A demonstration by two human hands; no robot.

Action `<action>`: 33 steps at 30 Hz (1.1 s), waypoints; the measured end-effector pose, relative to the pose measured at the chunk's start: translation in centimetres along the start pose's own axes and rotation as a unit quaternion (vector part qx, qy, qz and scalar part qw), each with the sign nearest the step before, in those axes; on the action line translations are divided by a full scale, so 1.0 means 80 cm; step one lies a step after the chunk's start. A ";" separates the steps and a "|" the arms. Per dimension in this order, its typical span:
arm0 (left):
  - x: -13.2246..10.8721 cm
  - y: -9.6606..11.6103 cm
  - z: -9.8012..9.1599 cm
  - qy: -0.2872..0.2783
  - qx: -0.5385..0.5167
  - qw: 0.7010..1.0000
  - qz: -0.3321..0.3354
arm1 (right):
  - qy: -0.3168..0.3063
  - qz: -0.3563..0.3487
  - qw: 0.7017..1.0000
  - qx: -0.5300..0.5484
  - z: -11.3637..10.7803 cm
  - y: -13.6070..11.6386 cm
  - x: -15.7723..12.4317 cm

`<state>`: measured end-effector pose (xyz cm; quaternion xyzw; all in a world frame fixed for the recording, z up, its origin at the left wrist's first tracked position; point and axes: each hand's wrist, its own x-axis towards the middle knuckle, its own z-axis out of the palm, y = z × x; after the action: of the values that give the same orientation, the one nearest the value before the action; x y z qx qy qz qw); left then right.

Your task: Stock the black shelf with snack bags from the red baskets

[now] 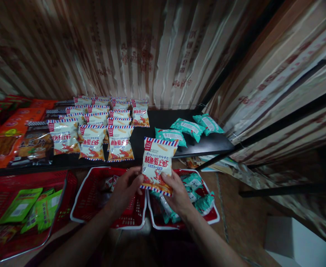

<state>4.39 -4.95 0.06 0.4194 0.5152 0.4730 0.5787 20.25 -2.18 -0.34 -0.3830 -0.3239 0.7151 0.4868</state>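
Observation:
A white snack bag (157,155) with striped edges and red lettering is held up in front of the black shelf (143,142). My right hand (176,191) grips its lower right side, thumb on the front. At the bag's lower left edge, my left hand (128,183) pinches it between thumb and fingers. Matching white bags (120,142) stand in rows on the shelf to the left. Teal snack bags (189,128) lie on the shelf's right end.
Below the shelf are a red basket (81,196) with a few small packets, another red basket (217,215) of teal bags, and a third (65,207) at left with green packets (20,205). Orange and brown bags fill the shelf's left. A white box (279,237) sits lower right; a curtain (135,52) hangs behind.

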 end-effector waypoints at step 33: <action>0.012 -0.027 0.010 -0.045 -0.030 0.998 -0.032 | 0.043 -0.008 0.999 0.026 -0.006 0.007 0.017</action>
<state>5.44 -4.48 -2.15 0.4063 0.4875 0.4500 0.6284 20.09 -1.05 -1.33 -0.3984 -0.2873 0.7021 0.5156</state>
